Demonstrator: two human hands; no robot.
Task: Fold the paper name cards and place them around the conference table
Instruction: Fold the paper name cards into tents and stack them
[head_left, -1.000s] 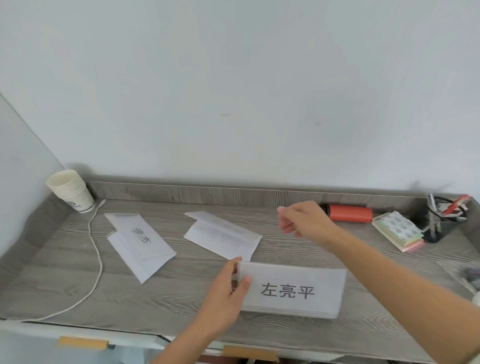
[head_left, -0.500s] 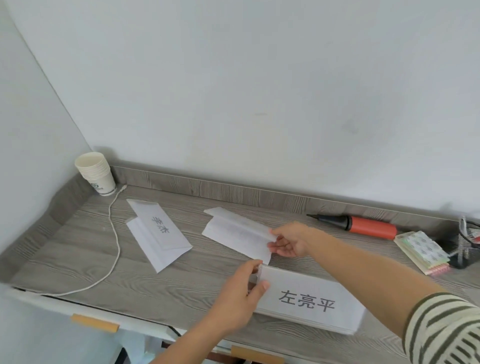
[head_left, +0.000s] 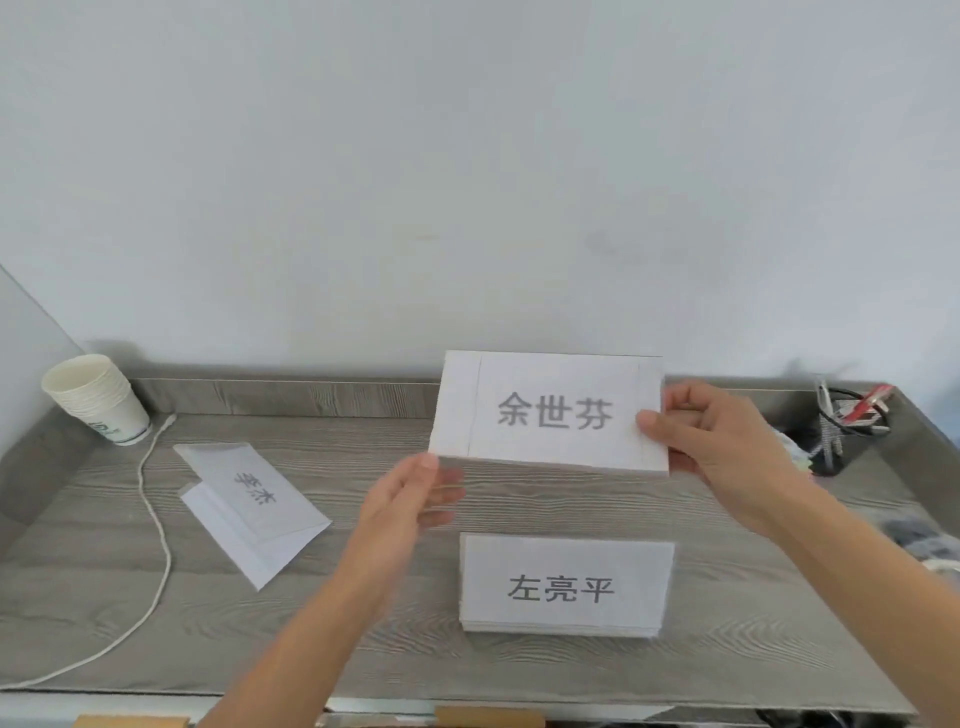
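Three name cards in view. One, the held card (head_left: 550, 413), is aloft at 12 o'clock from the standing card (head_left: 566, 584). The right hand (head_left: 722, 447) pinches its 3 o'clock edge, thumb in front. The left hand (head_left: 410, 499) is at its 7 o'clock corner, blurred; pinching or only touching, cannot tell. The flat card (head_left: 249, 499) lies at 9 o'clock on the table (head_left: 104, 597).

Risk: a one-sided pinch lets the folds spring open. A careless set-down could topple the standing card.

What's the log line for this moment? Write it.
right hand pinches raised card at right edge | left hand at its lower-left corner, grip unclear | second card stands on table
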